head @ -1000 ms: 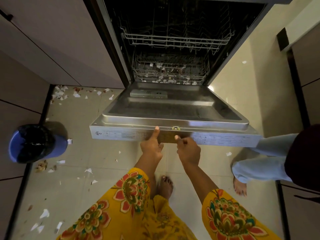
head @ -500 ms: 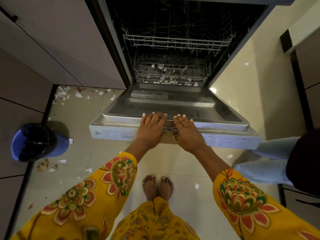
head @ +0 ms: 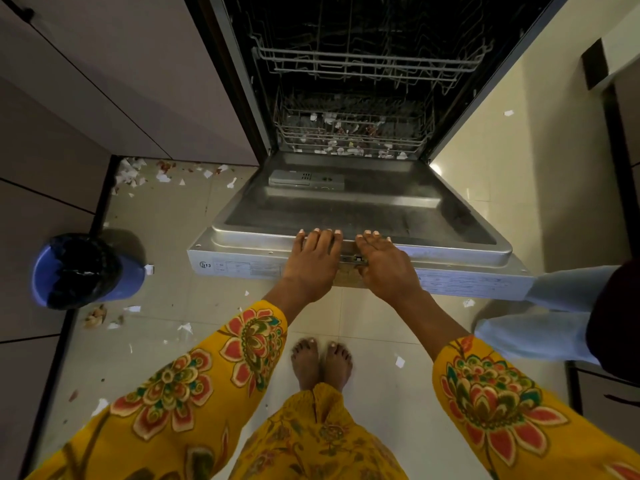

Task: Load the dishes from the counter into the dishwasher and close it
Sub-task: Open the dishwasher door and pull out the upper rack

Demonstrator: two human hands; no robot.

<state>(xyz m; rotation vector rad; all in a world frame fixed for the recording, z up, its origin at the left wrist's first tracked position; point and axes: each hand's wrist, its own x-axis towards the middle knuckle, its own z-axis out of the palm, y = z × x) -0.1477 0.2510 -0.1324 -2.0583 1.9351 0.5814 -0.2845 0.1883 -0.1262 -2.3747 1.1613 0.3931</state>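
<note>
Across the front edge of the lowered dishwasher door (head: 363, 209) lay both hands, the left hand (head: 311, 263) and right hand (head: 386, 268) side by side, fingers straight and flat on the metal. Behind it stood two wire racks (head: 367, 67). Paper scraps (head: 138, 171) littered the floor (head: 166, 299) beside a blue bin (head: 83, 271).

Surface: we see a pale tiled floor (head: 194, 216) | On it: torn paper scraps (head: 131, 173) scattered along the cabinet base, a blue bin with a black liner (head: 83, 271) at left, our bare feet (head: 320, 363) together at centre.
</note>
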